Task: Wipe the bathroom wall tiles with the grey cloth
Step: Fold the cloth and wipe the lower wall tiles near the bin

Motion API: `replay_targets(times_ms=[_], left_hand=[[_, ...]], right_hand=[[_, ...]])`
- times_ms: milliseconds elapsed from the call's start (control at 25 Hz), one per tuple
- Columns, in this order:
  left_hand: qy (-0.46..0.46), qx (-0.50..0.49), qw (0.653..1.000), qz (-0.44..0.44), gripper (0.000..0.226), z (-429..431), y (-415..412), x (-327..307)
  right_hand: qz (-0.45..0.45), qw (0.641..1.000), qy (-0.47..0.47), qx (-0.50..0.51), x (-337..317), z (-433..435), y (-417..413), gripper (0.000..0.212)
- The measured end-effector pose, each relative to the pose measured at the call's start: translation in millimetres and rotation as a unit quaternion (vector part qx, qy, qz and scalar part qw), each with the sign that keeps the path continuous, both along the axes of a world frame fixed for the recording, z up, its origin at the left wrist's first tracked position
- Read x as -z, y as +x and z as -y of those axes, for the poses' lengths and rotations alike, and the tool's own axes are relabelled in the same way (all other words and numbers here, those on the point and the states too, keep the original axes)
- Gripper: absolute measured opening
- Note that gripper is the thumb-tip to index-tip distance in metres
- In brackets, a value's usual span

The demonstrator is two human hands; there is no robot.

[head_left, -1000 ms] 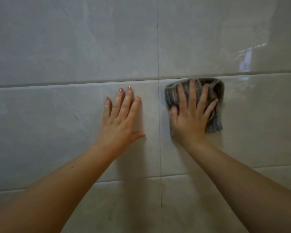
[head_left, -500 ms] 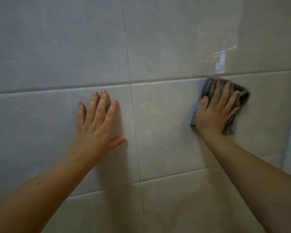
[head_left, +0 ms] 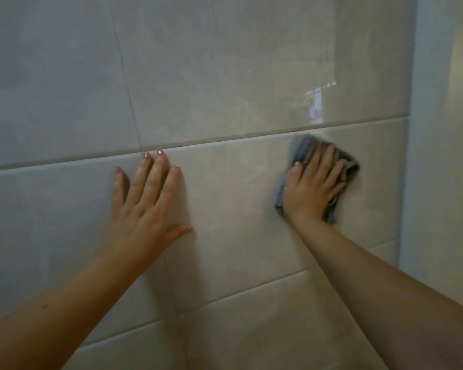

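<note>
On tiles (head_left: 225, 76), right hand (head_left: 312, 188) mostly hides grey cloth (head_left: 301, 149).

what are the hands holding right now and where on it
The right hand presses the grey cloth flat against the wall tile, covering the cloth's middle. The left hand lies flat on the tile, holding nothing.

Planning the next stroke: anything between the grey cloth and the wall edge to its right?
Nothing visible. The right hand presses the grey cloth on the tile; only bare tile lies between it and the wall edge. The left hand rests well to the other side.
</note>
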State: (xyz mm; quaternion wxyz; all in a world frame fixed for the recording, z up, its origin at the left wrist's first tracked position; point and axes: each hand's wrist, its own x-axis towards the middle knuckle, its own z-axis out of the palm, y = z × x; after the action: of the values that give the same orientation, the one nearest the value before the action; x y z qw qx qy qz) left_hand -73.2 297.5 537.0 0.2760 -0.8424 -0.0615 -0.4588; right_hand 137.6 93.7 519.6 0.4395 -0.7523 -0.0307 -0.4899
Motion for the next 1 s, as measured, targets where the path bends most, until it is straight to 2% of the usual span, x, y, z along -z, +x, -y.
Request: replay_targets(times_ms=[80,120,160,240,320,400,440,560,640,680,800,880,1000], left_hand=[[0.013,0.015,1.0,-0.006,0.113,13.3,14.8,-1.2],[0.018,0.021,1.0,-0.007,0.113,20.8,23.5,-1.9],[0.024,0.026,0.999,-0.007,0.113,26.5,30.9,-3.1],[0.029,0.029,0.999,0.002,0.109,32.1,39.2,-2.6],[0.032,0.023,0.999,0.005,0.102,33.2,41.0,1.4],[0.034,0.014,0.999,-0.001,0.097,35.1,42.3,4.2],[0.038,0.012,0.999,-0.006,0.096,38.1,45.0,4.8],[0.065,0.025,0.998,-0.009,0.097,54.9,61.2,9.4],[0.074,0.034,0.997,-0.002,0.104,65.1,71.7,10.9],[0.077,0.038,0.996,0.001,0.104,66.8,75.2,10.6],[0.086,0.042,0.995,0.01,0.099,62.3,77.5,12.9],[0.092,0.05,0.994,0.022,0.097,60.7,77.5,15.7],[0.088,0.052,0.995,0.014,0.091,61.1,76.0,19.8]], right_hand=[[0.104,0.983,-0.15,-0.03,16.6,-16.8,-16.6,0.063],[0.142,0.967,-0.205,-0.05,16.2,-16.7,-14.0,0.062],[0.166,0.96,-0.22,-0.054,5.7,-9.6,-5.5,0.061],[0.142,0.978,-0.154,-0.012,-17.6,17.6,25.4,0.061],[0.042,0.998,-0.039,0.02,-27.6,58.1,64.7,0.069],[-0.049,0.997,0.055,0.001,-7.3,80.8,80.0,0.078],[-0.058,0.996,0.067,0.002,10.4,79.9,74.4,0.076],[0.005,0.998,-0.059,0.009,57.3,51.5,48.7,0.063],[0.059,0.991,-0.122,-0.019,28.6,55.3,54.5,0.063],[0.063,0.991,-0.116,-0.011,5.0,66.0,64.3,0.064],[-0.013,0.999,-0.044,0.005,-37.5,114.6,108.1,0.063],[-0.043,0.999,-0.011,-0.008,-23.3,140.8,134.3,0.062],[-0.059,0.998,0.01,-0.004,40.0,148.4,145.9,0.076]])
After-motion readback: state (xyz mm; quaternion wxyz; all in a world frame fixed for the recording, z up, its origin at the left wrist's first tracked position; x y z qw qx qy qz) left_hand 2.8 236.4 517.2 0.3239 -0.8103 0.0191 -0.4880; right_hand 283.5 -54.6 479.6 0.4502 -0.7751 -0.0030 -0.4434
